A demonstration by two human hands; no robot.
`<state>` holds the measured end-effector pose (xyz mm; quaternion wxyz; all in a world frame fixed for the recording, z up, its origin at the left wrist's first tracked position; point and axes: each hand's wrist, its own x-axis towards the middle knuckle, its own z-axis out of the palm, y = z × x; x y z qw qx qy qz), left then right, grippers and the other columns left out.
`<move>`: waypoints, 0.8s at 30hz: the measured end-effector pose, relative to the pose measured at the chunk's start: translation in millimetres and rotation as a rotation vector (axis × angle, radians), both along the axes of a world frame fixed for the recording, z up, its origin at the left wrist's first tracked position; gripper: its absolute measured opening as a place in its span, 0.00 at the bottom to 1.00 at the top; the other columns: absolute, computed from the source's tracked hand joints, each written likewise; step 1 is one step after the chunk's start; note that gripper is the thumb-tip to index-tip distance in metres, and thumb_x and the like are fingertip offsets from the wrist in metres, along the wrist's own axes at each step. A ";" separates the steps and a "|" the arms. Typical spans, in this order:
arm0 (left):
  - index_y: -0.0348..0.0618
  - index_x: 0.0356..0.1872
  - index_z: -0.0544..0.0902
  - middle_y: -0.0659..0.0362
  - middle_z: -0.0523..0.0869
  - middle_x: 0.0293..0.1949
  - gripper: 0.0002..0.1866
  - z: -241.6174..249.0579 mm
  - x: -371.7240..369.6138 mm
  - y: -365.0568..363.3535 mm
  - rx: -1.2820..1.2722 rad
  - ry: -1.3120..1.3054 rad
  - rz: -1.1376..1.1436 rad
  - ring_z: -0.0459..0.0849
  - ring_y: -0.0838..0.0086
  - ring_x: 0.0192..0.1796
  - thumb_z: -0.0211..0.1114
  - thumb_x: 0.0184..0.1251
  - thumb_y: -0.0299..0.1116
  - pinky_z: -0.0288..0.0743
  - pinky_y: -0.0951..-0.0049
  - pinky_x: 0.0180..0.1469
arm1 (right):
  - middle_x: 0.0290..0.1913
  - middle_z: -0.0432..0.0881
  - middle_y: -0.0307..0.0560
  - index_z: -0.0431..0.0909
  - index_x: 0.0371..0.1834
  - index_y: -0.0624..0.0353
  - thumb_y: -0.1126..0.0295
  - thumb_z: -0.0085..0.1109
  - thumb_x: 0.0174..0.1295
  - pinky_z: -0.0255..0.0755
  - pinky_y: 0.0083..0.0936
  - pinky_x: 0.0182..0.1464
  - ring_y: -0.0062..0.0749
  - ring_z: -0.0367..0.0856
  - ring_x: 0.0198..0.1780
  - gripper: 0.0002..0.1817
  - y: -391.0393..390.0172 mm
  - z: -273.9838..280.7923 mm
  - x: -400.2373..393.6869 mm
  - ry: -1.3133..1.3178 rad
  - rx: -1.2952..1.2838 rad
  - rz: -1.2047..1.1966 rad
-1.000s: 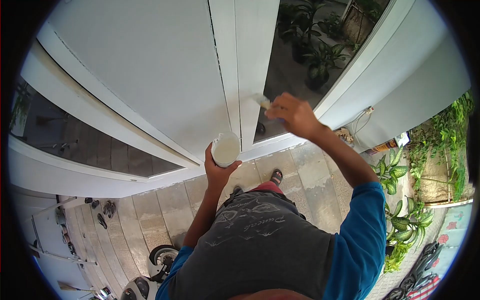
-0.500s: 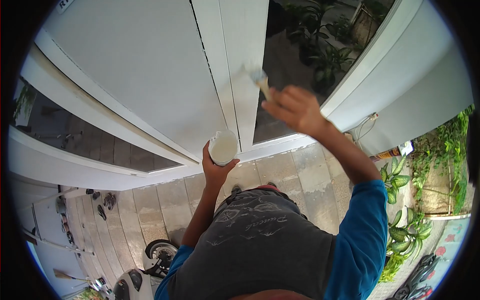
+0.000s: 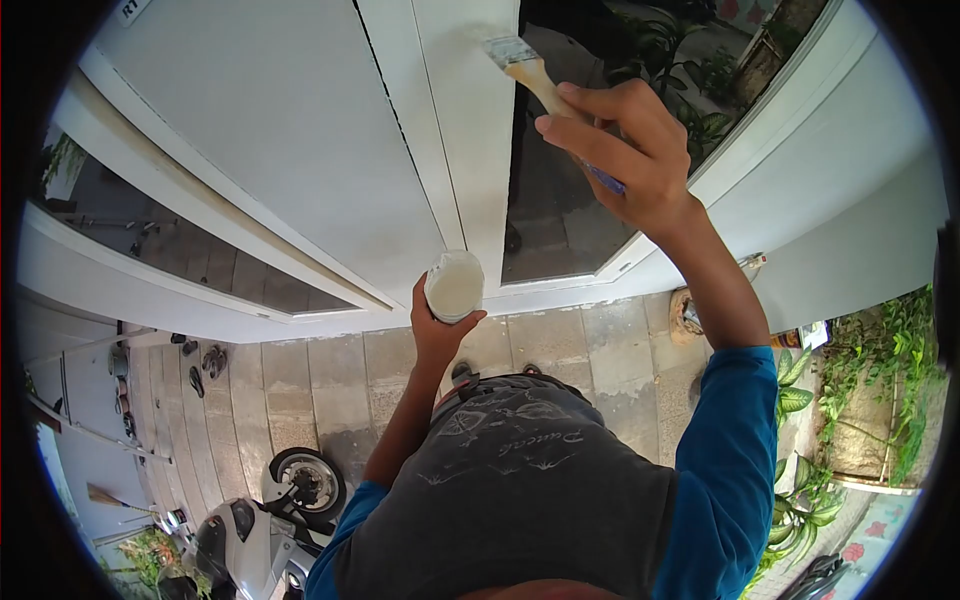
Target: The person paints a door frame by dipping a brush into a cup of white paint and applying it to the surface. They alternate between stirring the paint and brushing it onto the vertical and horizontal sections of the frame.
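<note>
My right hand (image 3: 635, 150) grips a paintbrush (image 3: 538, 85) by its wooden handle, whose purple end sticks out below the fingers. White paint coats the bristles, which are right at the edge of the white door frame (image 3: 465, 120) beside a dark glass pane (image 3: 570, 215). Lower down, my left hand (image 3: 440, 335) is wrapped round a white cup (image 3: 455, 287) of whitish paint, held upright near the foot of the door. Paint smears the rim of the cup.
A white door panel (image 3: 270, 130) fills the upper left. Paving (image 3: 400, 375) lies below, with sandals (image 3: 213, 362) at the left and a parked motorbike (image 3: 265, 545) behind me. Green plants (image 3: 870, 385) grow at the right. A cable hangs near the wall.
The paintbrush in my right hand has moved up along the door frame and its bristles now point more to the left. My left hand still holds the cup, and the view has shifted slightly.
</note>
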<state>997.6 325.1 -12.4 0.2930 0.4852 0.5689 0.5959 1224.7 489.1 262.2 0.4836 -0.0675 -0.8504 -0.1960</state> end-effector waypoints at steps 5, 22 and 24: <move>0.36 0.72 0.66 0.51 0.81 0.62 0.52 -4.2 7.4 -2.2 0.008 -0.010 0.044 0.82 0.62 0.64 0.88 0.44 0.29 0.77 0.60 0.67 | 0.44 0.84 0.42 0.88 0.44 0.51 0.75 0.74 0.41 0.76 0.22 0.32 0.31 0.81 0.38 0.22 -7.1 -51.8 8.3 -0.122 0.013 -0.047; 0.37 0.72 0.67 0.49 0.80 0.62 0.53 -5.8 25.1 -11.9 0.007 -0.036 0.107 0.81 0.62 0.64 0.89 0.43 0.33 0.77 0.60 0.65 | 0.47 0.86 0.43 0.88 0.48 0.48 0.80 0.75 0.38 0.80 0.27 0.34 0.36 0.83 0.39 0.28 10.4 -13.9 18.2 -0.050 -0.041 0.017; 0.37 0.72 0.67 0.50 0.80 0.62 0.53 -5.3 24.5 -12.2 0.008 -0.022 0.119 0.81 0.62 0.64 0.89 0.44 0.33 0.77 0.60 0.66 | 0.48 0.86 0.44 0.88 0.48 0.48 0.80 0.75 0.36 0.80 0.27 0.34 0.37 0.82 0.39 0.29 8.5 -36.5 18.8 -0.085 -0.009 0.010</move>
